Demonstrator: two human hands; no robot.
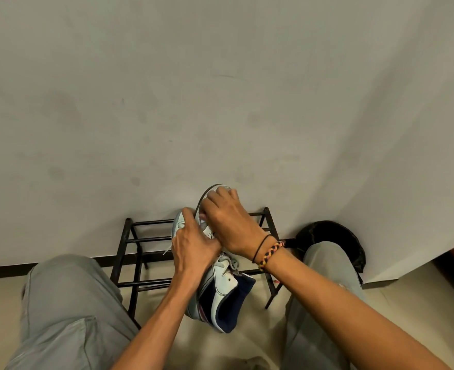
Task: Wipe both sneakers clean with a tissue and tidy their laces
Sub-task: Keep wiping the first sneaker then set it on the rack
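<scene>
Left hand [193,247] is clamped round the middle of the sneaker [220,287], held up between the knees just near of the shoe rack [140,240]. Right hand [228,220] is bunched over the far toe — tissue's hidden, can't tell. I'd brace firmly and wipe short strokes — laces [229,263] dangle loose.

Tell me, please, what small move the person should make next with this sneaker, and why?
Probably sweep the right hand along the toe of the sneaker again: its fingers press there, seemingly on a pale wad, perhaps the tissue, while the left hand steadies the side. A loose lace hangs untidy, so laces should follow.
</scene>
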